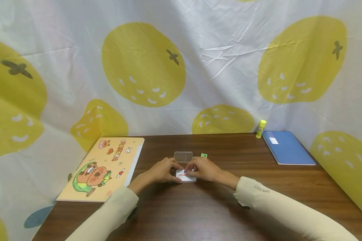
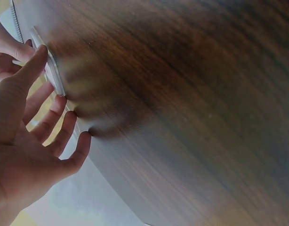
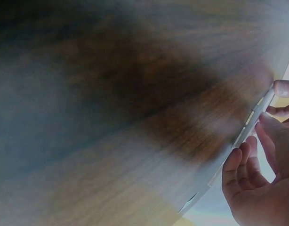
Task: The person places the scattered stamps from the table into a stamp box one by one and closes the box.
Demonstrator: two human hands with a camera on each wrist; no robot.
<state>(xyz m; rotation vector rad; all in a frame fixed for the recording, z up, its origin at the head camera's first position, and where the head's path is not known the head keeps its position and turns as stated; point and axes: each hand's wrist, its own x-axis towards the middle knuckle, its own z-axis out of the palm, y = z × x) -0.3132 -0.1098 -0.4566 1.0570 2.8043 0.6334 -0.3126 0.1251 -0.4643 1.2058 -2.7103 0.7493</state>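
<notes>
A small flat clear plastic case (image 1: pixel 190 181) lies on the table with a white card printed in red (image 1: pixel 180 174) in it. Its clear lid (image 1: pixel 183 156) is behind it. My left hand (image 1: pixel 164 170) holds the case at its left side, thumb on the near edge; the left wrist view shows the thumb on the case edge (image 2: pixel 54 70) and the other fingers spread below. My right hand (image 1: pixel 205 168) bends over the right part of the case, thumb and index finger pinching at the card. In the right wrist view its fingertips are close along the case's edge (image 3: pixel 248 123).
A small green-and-white card (image 1: pixel 203 155) lies behind my right hand. A capybara-printed folder (image 1: pixel 114 167) is on the left. At the back right are a blue spiral notebook (image 1: pixel 289 149) and a yellow glue stick (image 1: pixel 260 129). Fruit-patterned cloth (image 1: pixel 217 80) bounds the wooden table (image 1: pixel 181 214).
</notes>
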